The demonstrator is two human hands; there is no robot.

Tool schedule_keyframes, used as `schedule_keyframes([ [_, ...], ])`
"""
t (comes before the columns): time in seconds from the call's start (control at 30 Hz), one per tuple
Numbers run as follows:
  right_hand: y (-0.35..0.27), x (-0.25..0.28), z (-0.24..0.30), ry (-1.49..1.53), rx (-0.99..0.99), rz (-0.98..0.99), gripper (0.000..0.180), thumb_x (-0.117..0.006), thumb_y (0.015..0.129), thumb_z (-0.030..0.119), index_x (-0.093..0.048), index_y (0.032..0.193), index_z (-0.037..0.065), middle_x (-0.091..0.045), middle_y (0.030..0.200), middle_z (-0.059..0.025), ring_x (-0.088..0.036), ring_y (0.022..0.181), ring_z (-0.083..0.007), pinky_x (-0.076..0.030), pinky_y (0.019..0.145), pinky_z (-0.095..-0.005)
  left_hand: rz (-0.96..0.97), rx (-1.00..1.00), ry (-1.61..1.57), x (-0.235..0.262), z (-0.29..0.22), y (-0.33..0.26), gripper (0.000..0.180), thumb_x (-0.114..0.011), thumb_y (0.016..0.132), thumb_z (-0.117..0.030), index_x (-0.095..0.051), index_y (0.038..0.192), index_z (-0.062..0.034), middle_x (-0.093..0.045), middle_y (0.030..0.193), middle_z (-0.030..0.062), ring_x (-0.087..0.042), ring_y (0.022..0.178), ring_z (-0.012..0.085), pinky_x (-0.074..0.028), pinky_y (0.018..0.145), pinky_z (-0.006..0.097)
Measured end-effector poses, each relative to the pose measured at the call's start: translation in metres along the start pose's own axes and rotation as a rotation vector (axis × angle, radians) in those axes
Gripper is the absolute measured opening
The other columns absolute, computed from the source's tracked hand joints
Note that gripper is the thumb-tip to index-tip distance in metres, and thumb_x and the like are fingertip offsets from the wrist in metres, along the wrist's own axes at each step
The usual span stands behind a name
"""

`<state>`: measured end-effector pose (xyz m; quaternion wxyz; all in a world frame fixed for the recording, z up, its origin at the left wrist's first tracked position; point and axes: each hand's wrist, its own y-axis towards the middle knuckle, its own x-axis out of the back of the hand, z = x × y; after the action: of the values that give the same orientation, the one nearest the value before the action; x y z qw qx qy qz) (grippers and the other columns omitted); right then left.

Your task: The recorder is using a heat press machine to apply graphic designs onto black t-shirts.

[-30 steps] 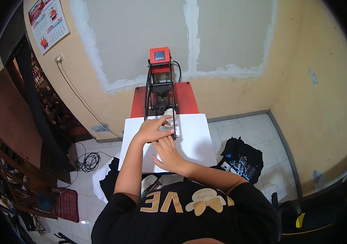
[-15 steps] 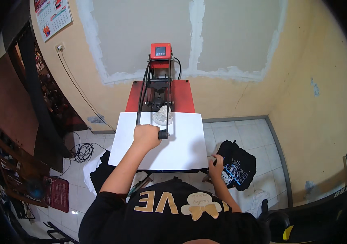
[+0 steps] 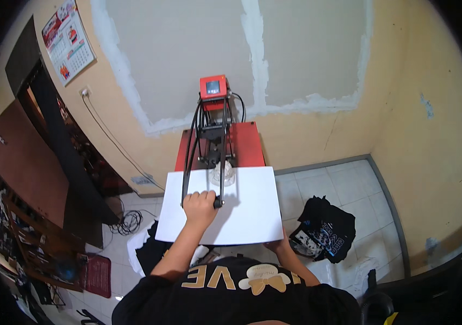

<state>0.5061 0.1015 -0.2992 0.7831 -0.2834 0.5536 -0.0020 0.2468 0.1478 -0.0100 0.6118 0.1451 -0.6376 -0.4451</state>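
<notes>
Left hand (image 3: pixel 200 208): clenched round crosswise black cylindrical handle (image 3: pixel 218 202). Right hand (image 3: pixel 279 245): at near-right corner of white rectangular sheet (image 3: pixel 244 219), partly hidden; its grip I cannot tell.

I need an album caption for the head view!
Left-hand grip on black handle of red press, over white sheet.

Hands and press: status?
Left hand grips black handle of red boxy press. Right hand partly hidden at near right corner of white rectangular sheet. Translucent rounded object on sheet.
</notes>
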Motion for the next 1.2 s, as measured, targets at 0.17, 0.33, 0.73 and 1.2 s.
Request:
schedule_keyframes([
  [0.17,-0.014,-0.04,-0.003,0.065,0.062,-0.077,0.045,-0.037,0.089,0.046,-0.055,0.118,0.017,-0.061,0.111,-0.002,-0.06,0.096,-0.019,-0.051,0.067,-0.0376,-0.15,-0.062,0.084,-0.017,0.004,-0.013,0.028,-0.068,0.071,-0.023,-0.046,0.057,-0.0136,-0.048,0.053,0.0025,-0.048,0.048,0.0223,-0.034,0.047,0.036],
  [0.33,0.04,0.064,-0.029,-0.089,0.086,0.074,0.041,-0.038,0.088,0.045,-0.056,0.111,0.017,-0.06,0.101,-0.003,-0.056,0.086,-0.0205,-0.047,0.071,-0.0389,-0.184,-0.068,0.103,-0.01,0.001,-0.006,0.034,-0.07,0.071,-0.023,-0.042,0.053,-0.0139,-0.043,0.048,0.0033,-0.046,0.044,0.0234,-0.032,0.044,0.037],
  [0.73,0.026,0.117,0.061,-0.425,0.465,-0.706,0.033,-0.038,0.087,0.029,-0.062,0.101,0.01,-0.062,0.097,-0.0053,-0.053,0.089,-0.0246,-0.038,0.084,-0.0451,-0.329,-0.174,0.146,0.072,0.049,0.16,0.023,-0.071,0.065,-0.025,-0.052,0.06,-0.0133,-0.05,0.053,0.0046,-0.052,0.047,0.0242,-0.039,0.045,0.036],
  [1.2,-0.03,-0.111,-0.019,-1.754,1.084,-0.466,0.014,-0.058,0.078,0.018,-0.061,0.09,0.014,-0.055,0.101,-0.0089,-0.044,0.109,-0.0332,-0.024,0.088,-0.0627,-0.025,0.123,0.249,0.116,0.115,0.408,0.021,-0.066,0.068,-0.027,-0.068,0.087,-0.0169,-0.067,0.081,0.0105,-0.063,0.081,0.0316,-0.05,0.069,0.042],
])
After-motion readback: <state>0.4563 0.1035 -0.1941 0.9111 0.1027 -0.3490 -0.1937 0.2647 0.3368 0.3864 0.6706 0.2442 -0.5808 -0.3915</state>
